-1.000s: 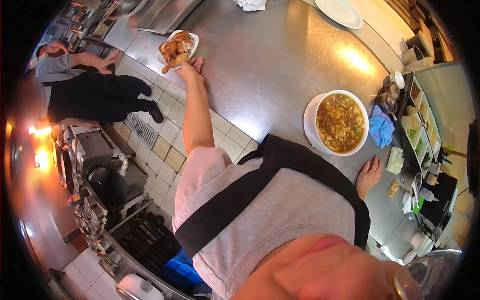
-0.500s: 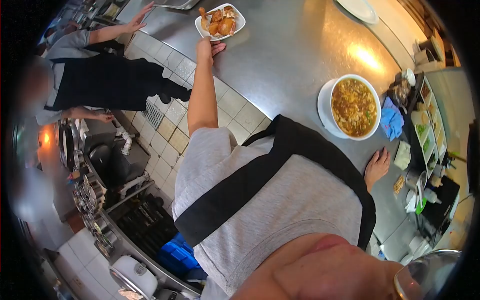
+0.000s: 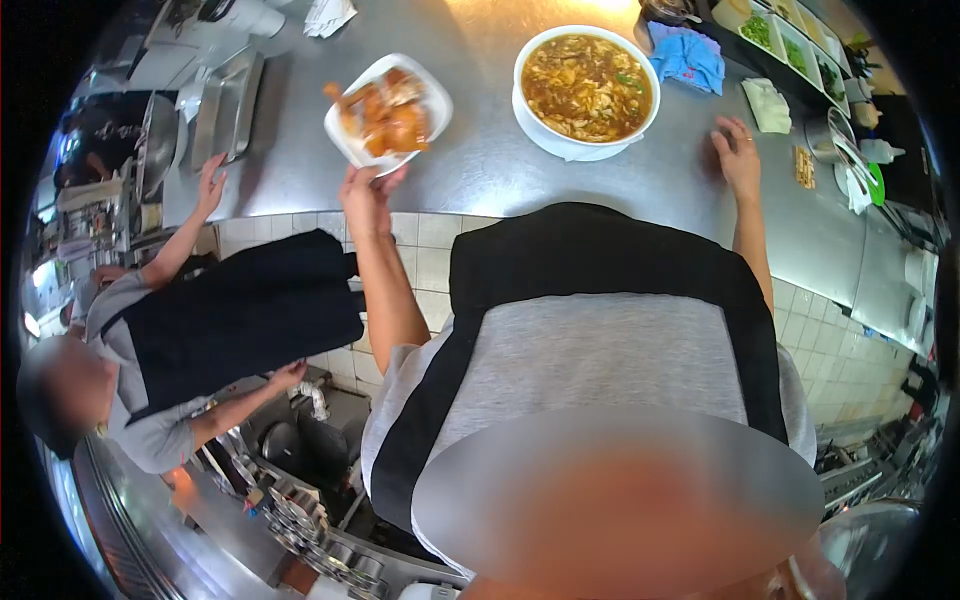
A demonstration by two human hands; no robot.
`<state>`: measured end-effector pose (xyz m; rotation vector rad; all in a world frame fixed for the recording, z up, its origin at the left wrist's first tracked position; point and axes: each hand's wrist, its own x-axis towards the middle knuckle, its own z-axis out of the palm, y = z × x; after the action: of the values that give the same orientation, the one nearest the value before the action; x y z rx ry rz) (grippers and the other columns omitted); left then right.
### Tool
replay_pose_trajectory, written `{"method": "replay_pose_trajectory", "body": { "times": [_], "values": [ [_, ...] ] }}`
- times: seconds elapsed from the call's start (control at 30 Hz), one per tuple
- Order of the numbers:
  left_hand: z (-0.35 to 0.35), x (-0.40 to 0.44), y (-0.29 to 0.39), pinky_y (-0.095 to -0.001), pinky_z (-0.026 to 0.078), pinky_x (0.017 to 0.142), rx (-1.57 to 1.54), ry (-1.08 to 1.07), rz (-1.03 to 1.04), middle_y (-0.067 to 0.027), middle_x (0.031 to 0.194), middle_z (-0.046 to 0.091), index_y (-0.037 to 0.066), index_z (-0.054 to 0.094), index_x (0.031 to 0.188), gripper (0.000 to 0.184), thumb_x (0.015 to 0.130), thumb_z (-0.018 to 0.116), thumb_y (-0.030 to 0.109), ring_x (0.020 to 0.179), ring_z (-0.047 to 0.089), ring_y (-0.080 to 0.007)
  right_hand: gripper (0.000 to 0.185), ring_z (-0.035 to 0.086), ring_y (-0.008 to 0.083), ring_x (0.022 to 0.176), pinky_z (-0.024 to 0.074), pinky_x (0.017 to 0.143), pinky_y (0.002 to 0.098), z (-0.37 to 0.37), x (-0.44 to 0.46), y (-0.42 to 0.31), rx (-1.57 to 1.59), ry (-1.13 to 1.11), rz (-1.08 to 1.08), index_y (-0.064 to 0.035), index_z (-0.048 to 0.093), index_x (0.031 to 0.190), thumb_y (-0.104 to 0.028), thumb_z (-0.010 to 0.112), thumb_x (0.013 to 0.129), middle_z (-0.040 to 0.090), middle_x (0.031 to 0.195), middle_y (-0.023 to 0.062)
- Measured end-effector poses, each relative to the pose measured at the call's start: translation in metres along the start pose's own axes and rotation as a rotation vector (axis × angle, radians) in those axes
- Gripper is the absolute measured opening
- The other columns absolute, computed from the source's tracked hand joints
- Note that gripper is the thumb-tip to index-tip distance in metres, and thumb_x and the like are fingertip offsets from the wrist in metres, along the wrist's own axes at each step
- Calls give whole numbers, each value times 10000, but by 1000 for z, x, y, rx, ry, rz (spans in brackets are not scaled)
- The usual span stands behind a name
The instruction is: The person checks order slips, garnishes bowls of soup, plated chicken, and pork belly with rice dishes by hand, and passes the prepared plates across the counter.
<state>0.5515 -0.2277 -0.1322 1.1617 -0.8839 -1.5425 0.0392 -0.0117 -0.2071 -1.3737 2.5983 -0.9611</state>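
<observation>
A white square dish with pieces of browned poultry is above the left part of the steel counter. My left hand grips its near edge. To the right of the dish, a large white bowl of thick brown soup with egg-like shreds stands on a white plate. Beyond the bowl on the right, my right hand rests on the counter, its fingers apart and holding nothing. A ring shows on one finger.
A co-worker in a black apron stands at the left, one hand by a metal tray. A blue cloth, a folded pale cloth and garnish containers are at the right. Pans lie behind the co-worker.
The view has turned and now faces the counter squarely. The dish in my left hand is nearer to the soup bowl. My right hand stays on the counter. The co-worker's hand is by the tray.
</observation>
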Motion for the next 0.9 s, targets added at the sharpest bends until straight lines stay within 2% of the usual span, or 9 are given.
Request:
{"method": "replay_pose_trajectory", "body": {
  "times": [0.07, 0.2, 0.33, 0.4, 0.5, 0.6, 0.63, 0.8, 0.9],
  "values": [
    [41, -29, 12, -350, 596, 678, 9, -131, -17, -206, 990, 622, -118, 508, 1105, 367, 757, 482, -6, 803, 666, -298, 296, 600, 198, 951, 461, 814, 294, -18, 8, -17, 344, -110, 108, -141, 639, 1116, -243, 627, 838, 587, 1167, 88],
    [119, -71, 4, -363, 587, 700, 38, -424, -123, -192, 1000, 622, -87, 526, 1129, 375, 765, 484, -6, 823, 658, -274, 287, 598, 152, 862, 458, 742, 266, -63, 25, -73, 518, -143, -97, -100, 634, 1118, -215, 617, 856, 617, 1063, 48],
    [204, -110, -39, -347, 575, 712, 69, -680, -282, -158, 1053, 609, -55, 503, 1192, 401, 796, 451, -18, 886, 640, -254, 313, 545, 116, 926, 425, 846, 253, -110, 45, -75, 506, -218, -292, -80, 569, 1215, -133, 546, 908, 585, 1154, 20],
    [242, -120, -69, -332, 573, 718, 127, -793, -370, -161, 1049, 608, -46, 490, 1217, 423, 797, 454, -16, 900, 637, -247, 368, 556, 150, 968, 433, 871, 279, -123, 56, -60, 476, -211, -452, -120, 534, 1266, -94, 538, 899, 587, 1174, 40],
    [290, -127, -119, -319, 581, 696, 214, -905, -403, -172, 1055, 609, -49, 489, 1221, 434, 789, 456, -11, 858, 651, -247, 238, 588, 322, 964, 465, 827, 369, -138, 55, -30, 432, -278, -509, -19, 590, 1068, -113, 535, 856, 627, 1056, 172],
    [319, -120, -150, -317, 590, 670, 296, -984, -426, -170, 1029, 624, -56, 522, 1182, 416, 774, 461, -9, 819, 662, -246, 424, 561, 196, 1015, 437, 902, 307, -113, 63, 37, 174, -518, -517, -169, 509, 1297, -69, 539, 886, 585, 1183, 65],
    [329, -119, -158, -319, 591, 669, 326, -1007, -433, -168, 1017, 628, -56, 532, 1171, 409, 771, 463, -9, 813, 663, -244, 414, 559, 216, 1049, 437, 924, 318, -115, 64, 48, 165, -674, -338, -185, 540, 1266, -74, 565, 868, 577, 1201, 75],
    [368, -108, -180, -304, 583, 646, 455, -1027, -427, -151, 962, 649, -36, 566, 1147, 386, 778, 460, 1, 750, 668, -209, 246, 615, 252, 922, 474, 815, 335, -153, 49, 52, 2, -500, -260, -106, 631, 1071, -136, 607, 829, 644, 1026, 111],
    [378, -104, -189, -283, 569, 644, 439, -961, -340, -148, 931, 651, -12, 495, 1257, 430, 853, 524, 134, 729, 666, -189, 160, 647, 267, 797, 495, 731, 360, -164, 43, 54, 136, -347, -314, -76, 667, 925, -162, 641, 793, 674, 878, 127]
  ]
}}
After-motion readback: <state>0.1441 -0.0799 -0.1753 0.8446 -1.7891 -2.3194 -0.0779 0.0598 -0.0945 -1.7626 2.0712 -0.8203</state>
